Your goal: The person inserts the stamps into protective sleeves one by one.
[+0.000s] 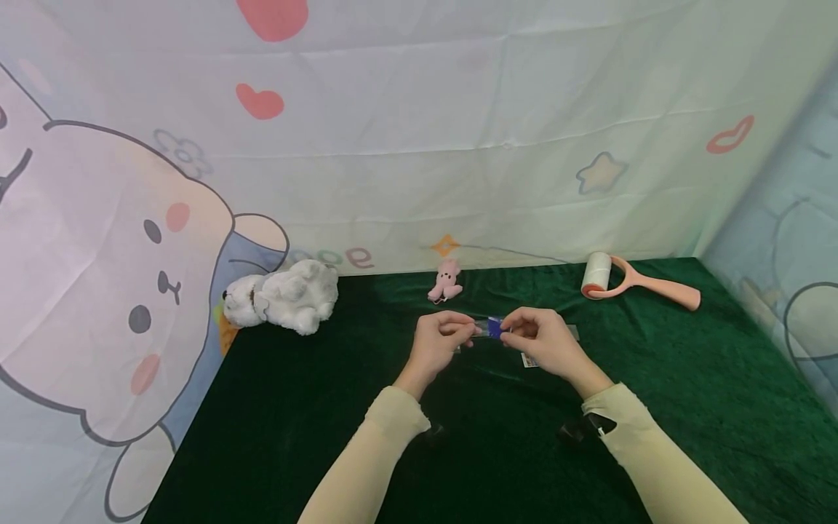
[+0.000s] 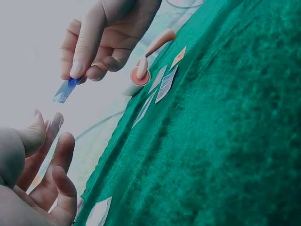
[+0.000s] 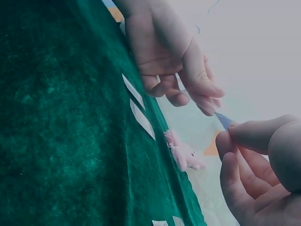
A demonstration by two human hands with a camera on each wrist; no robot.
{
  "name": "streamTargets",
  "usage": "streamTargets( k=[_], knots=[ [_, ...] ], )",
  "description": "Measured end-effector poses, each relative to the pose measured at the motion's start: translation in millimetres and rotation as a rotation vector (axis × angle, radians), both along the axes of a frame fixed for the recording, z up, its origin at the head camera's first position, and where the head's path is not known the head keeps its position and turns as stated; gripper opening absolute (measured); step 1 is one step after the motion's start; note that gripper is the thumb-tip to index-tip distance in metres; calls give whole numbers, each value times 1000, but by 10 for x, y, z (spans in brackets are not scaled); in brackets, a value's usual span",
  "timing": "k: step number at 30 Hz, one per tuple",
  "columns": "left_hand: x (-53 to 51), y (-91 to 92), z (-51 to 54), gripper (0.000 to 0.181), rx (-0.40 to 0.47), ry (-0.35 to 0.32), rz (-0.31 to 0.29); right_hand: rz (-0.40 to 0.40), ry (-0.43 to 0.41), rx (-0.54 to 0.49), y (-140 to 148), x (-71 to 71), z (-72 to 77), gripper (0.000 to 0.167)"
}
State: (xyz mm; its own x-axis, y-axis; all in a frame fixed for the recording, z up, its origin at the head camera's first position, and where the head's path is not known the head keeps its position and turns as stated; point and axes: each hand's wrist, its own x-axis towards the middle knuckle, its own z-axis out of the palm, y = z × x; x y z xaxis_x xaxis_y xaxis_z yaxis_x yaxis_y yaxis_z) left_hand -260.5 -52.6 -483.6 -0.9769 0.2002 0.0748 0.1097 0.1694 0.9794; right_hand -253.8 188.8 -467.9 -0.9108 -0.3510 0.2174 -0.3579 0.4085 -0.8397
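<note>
Over the green cloth, both hands are raised close together with a small thin piece between them, blue at one end and clear at the other. My right hand point(image 1: 540, 338) pinches the blue end point(image 1: 495, 327) between thumb and fingertips. My left hand point(image 1: 441, 342) pinches the clear film point(image 1: 481, 329) with thumb and forefinger; its other fingers are loosely bent. In the left wrist view the blue piece point(image 2: 67, 92) juts down from the right fingertips. Whether the film and the blue piece are joined I cannot tell. Several small flat cards point(image 2: 166, 84) lie on the cloth below the hands.
A white plush toy point(image 1: 288, 298) lies at the back left of the green cloth point(image 1: 314, 437). Behind the hands sits a small pink plush toy point(image 1: 447, 280). A lint roller with a pink handle point(image 1: 668, 290) lies at the back right, before a printed curtain point(image 1: 419, 109).
</note>
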Motion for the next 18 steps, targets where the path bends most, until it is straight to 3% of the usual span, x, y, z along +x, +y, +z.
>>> streamTargets(
  k=[18],
  knots=[
    [-12, 23, 10, 27, 21, -35, 16, 21, 12, 20, 45, 7, 6, 9]
  ],
)
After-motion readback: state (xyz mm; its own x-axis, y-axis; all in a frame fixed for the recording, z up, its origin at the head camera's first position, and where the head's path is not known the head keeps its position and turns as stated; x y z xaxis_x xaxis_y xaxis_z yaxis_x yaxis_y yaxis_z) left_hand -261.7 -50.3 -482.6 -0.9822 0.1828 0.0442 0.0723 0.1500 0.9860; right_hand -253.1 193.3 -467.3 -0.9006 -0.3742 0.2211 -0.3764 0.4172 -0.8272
